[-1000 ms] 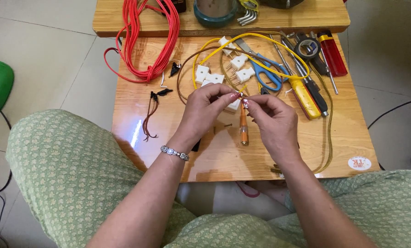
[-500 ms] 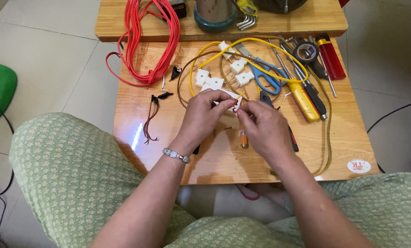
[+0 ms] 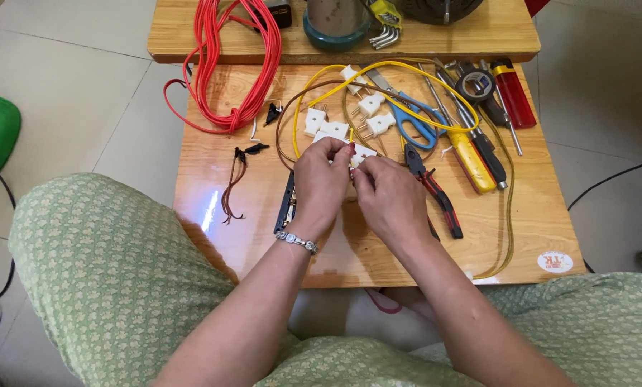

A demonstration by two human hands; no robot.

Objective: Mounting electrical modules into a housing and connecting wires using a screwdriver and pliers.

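Both hands meeting mid-table (image 3: pixel 213 222): left hand (image 3: pixel 319 179) and right hand (image 3: pixel 389 197) are pinching a white plug (image 3: pixel 360 153) between closed fingers; plug lying just ahead of fingertips, its yellow wire (image 3: pixel 297 115) looping away.

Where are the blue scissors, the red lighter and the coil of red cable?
Blue scissors (image 3: pixel 415 123): head view, on a blue handle loop.
Red lighter (image 3: pixel 514 99): head view, middle of its body.
Red cable coil (image 3: pixel 243 64): head view, on the bundled strands.

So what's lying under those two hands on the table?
A black bar-shaped thing pokes out beneath the left hand; red-handled pliers lie beside the right hand. Anything else there is covered.
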